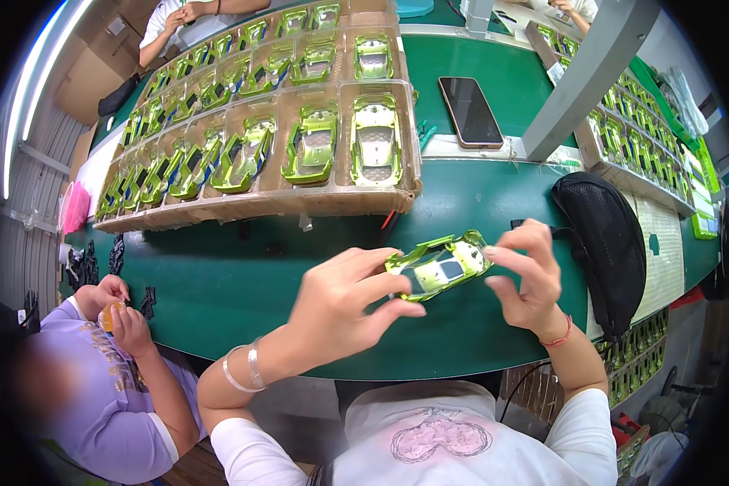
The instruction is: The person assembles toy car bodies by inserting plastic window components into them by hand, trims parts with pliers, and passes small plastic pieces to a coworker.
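Note:
Over the near part of the green table I hold a lime-green toy car shell (441, 270), tilted, with a pale body, a dark window area and side parts sticking out. My left hand (342, 296) pinches its left end between thumb and fingers. At the other end is my right hand (528, 275), thumb and index finger apart, the index fingertip at the shell's right edge; whether it touches cannot be made out. Beyond my hands stands a large cardboard tray (300, 201) with clear compartments, holding rows of similar green car shells.
A dark phone (471, 112) lies behind a grey metal post (583, 81). To the right are a black zip case (603, 251) and another tray of green shells (636, 150). At left, a person in purple (109, 397) handles a small orange item. Other people sit across the table.

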